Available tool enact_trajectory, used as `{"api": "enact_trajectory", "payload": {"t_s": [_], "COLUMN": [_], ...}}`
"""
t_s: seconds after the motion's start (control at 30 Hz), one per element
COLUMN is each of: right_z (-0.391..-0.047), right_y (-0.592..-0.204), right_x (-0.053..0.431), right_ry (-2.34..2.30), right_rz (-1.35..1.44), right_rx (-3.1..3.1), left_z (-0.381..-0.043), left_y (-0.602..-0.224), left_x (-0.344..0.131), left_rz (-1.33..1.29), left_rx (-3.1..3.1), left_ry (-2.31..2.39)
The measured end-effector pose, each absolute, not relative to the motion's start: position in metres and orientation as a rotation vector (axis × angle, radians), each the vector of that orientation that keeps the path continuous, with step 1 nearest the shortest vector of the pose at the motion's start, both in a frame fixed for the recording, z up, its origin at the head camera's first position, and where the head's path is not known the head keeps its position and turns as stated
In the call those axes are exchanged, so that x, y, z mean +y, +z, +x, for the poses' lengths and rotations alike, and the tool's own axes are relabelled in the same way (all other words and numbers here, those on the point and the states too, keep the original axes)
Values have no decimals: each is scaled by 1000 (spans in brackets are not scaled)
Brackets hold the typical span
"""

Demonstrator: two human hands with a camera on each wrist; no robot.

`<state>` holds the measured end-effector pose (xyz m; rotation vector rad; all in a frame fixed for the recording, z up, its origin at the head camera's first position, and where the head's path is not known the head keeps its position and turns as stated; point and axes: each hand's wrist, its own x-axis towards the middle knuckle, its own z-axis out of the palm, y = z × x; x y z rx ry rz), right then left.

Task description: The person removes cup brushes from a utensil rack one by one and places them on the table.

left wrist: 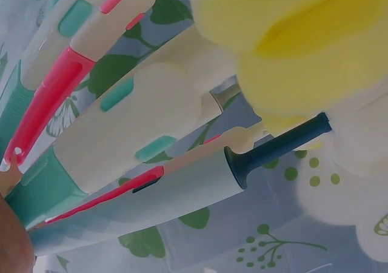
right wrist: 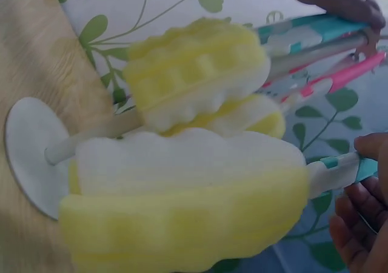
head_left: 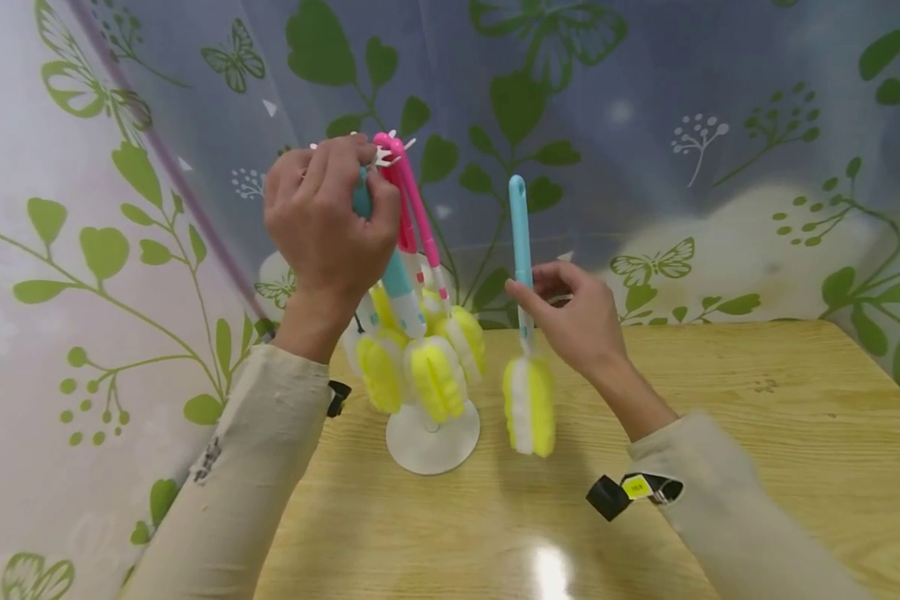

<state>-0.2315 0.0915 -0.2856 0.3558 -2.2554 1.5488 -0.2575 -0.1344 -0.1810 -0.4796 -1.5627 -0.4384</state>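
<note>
My right hand [head_left: 587,321] pinches a blue-handled bottle brush [head_left: 521,221] between thumb and fingers. That brush hangs upright, its yellow and white sponge head [right wrist: 188,215] down, beside a white stand [head_left: 432,446] and apart from it. At the stand's top, my left hand [head_left: 332,218] has its fingers curled round the upper end of a teal-handled bottle brush [head_left: 396,279]; the grip is partly hidden. Pink-handled bottle brushes [head_left: 420,204] hang from white hooks [head_left: 390,154] next to it. Several yellow and white sponge heads [head_left: 437,379] cluster round the pole.
The stand's round base rests on a light wood table [head_left: 720,500]. Behind it hangs a curtain [head_left: 645,167] printed with green leaves and butterflies. In the left wrist view, a grey-handled brush [left wrist: 145,206] with a dark neck hangs among the others.
</note>
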Motion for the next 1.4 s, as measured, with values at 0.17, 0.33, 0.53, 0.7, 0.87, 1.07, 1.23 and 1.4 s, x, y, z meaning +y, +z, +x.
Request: {"api": "enact_trajectory", "payload": {"t_s": [0.17, 0.33, 0.53, 0.7, 0.87, 1.07, 1.23, 1.4], "right_z": [-238, -247, -257, -263, -268, -272, -274, -274], "right_y": [-311, -338, -364, -379, -394, -407, -417, -425], "right_x": [100, 103, 103, 104, 103, 101, 100, 98], "right_ry": [1610, 1798, 1958, 1936, 1924, 1879, 1772, 1684], "right_rz": [248, 170, 114, 84, 43, 6, -18, -40], "right_rx": [-2385, -2469, -2514, -2569, -2626, -2700, -2774, -2836], "left_z": [-258, -258, -258, -259, -258, -258, -257, -257], "left_y": [-179, -178, -178, -177, -177, -176, -178, -180], "left_x": [-136, -138, -140, -139, -140, -140, -139, -138], "left_rz": [-481, -483, -488, -493, -493, -489, -482, -486], "left_rx": [-1579, -1594, -1603, -1591, -1592, -1588, -1588, -1583], "left_ry": [-433, -424, -415, -404, -397, -399, -406, -409]}}
